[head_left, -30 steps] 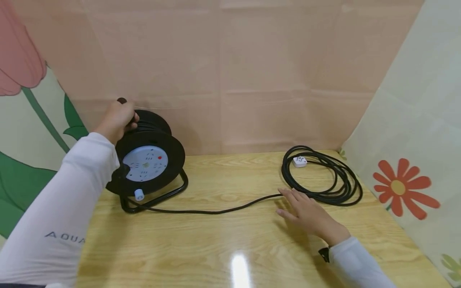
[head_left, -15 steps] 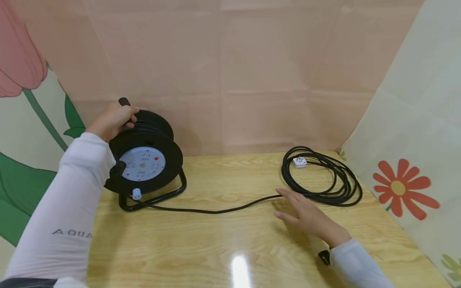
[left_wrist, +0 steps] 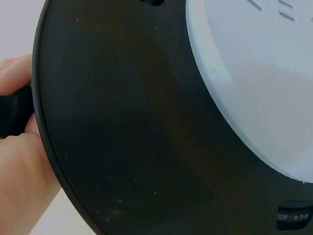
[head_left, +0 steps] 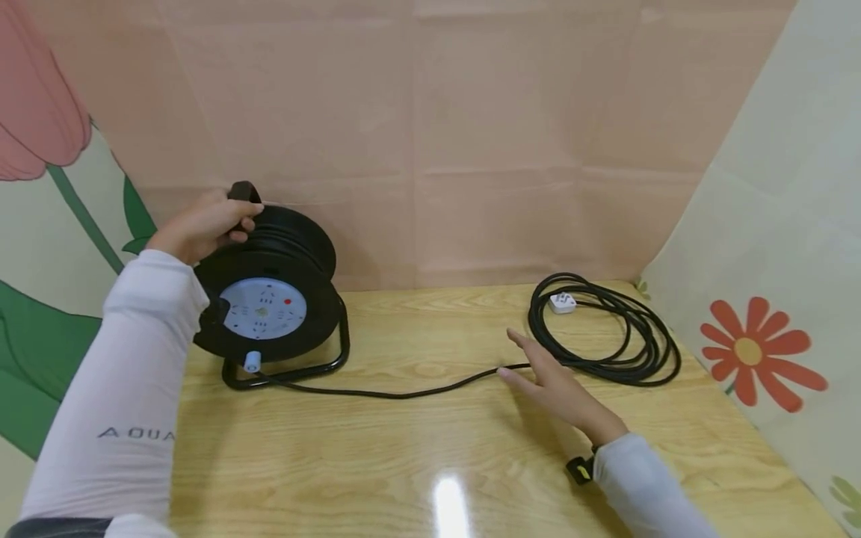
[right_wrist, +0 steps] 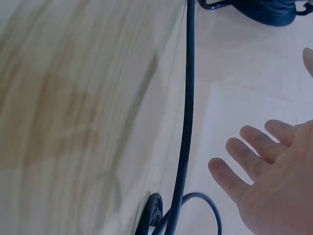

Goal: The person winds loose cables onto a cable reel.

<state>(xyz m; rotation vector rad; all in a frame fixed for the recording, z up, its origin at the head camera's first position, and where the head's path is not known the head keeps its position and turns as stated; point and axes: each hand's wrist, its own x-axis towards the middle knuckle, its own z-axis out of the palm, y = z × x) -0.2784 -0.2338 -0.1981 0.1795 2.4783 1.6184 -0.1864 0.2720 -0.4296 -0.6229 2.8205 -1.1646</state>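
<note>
A black cable reel (head_left: pixel 316 299) with a pale round socket panel (head_left: pixel 264 308) stands at the left of the table on its tubular frame. My left hand (head_left: pixel 205 224) grips the reel's top handle (head_left: pixel 244 193); in the left wrist view the reel's black disc (left_wrist: pixel 122 122) covers part of that hand. From the foot of the reel a black cable (head_left: pixel 403 395) runs right along the table to a loose coil (head_left: pixel 649 359), with a white plug (head_left: pixel 562 302) inside it. My right hand (head_left: pixel 551 385) hovers over the cable near the coil, fingers extended and holding nothing, as the right wrist view shows too.
The wooden table (head_left: pixel 377 463) ends at the back against a pinkish cloth backdrop (head_left: pixel 471 149). Flower-printed sheets (head_left: pixel 773 224) close off the right and left sides. A dark band with a device (head_left: pixel 580 469) sits at the right wrist.
My left hand has turned the reel slightly, so its handle and wound side show more. The right hand has shifted a little to the left, with its fingers turned further up.
</note>
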